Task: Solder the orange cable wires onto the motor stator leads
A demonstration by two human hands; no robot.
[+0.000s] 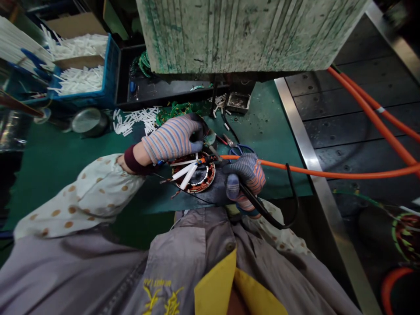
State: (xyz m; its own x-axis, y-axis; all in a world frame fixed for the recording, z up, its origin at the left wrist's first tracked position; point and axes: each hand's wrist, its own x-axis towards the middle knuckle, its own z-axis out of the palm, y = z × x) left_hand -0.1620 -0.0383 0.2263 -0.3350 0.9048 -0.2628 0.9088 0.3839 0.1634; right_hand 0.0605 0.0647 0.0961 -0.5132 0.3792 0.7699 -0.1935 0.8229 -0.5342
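A round stator (pixel 210 178) with copper windings lies on the green bench mat, with white sleeves (pixel 187 174) across it. My left hand (pixel 173 138), in a striped glove, is over its far left side. Its fingers are curled together beside a small greyish, glassy-looking piece (pixel 210 139); what they pinch is hidden. To the right of the stator, my right hand (pixel 247 173), also gloved, is closed round a thick black cable (pixel 254 201). An orange hose (pixel 282 166) passes just above that hand, its left end near the stator. Blue-handled scissors (pixel 238 148) lie just beyond my right hand.
Loose white tubes (pixel 134 120) and green wire pieces (pixel 177 111) lie at the back. A blue bin (pixel 111 70) of white tubes stands back left, near a round metal tin (pixel 89 121). A large worn box (pixel 246 39) overhangs the bench. Rightward runs a metal rail (pixel 310 148).
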